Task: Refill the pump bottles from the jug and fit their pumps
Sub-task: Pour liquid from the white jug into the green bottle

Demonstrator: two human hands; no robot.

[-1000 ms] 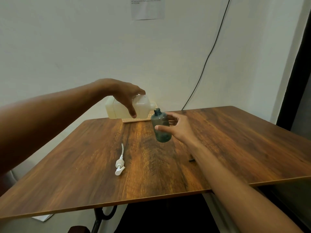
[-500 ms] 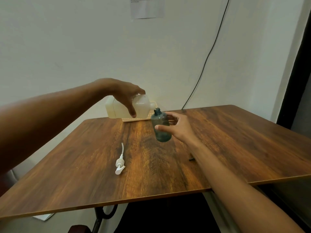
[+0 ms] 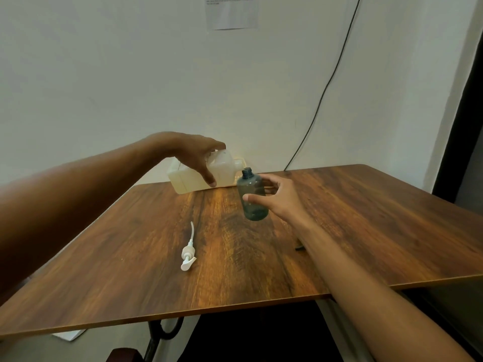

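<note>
Out on the left, the left hand [image 3: 193,155] is clamped over the top of the pale jug [image 3: 222,174], fingers curled down its side. The jug is tipped flat at the far edge of the bench [image 3: 366,218], spout aimed right, just beside the neck of the bottle [image 3: 254,211]. Nearer us, the white pump [image 3: 188,254] lies loose on the wood, well apart from both. The tinted, uncapped bottle is near upright in the right hand [image 3: 283,198], thumb across its front, fingers wrapped behind. I can't tell if any liquid is flowing. A black cable [image 3: 326,87] runs down the wall.
</note>
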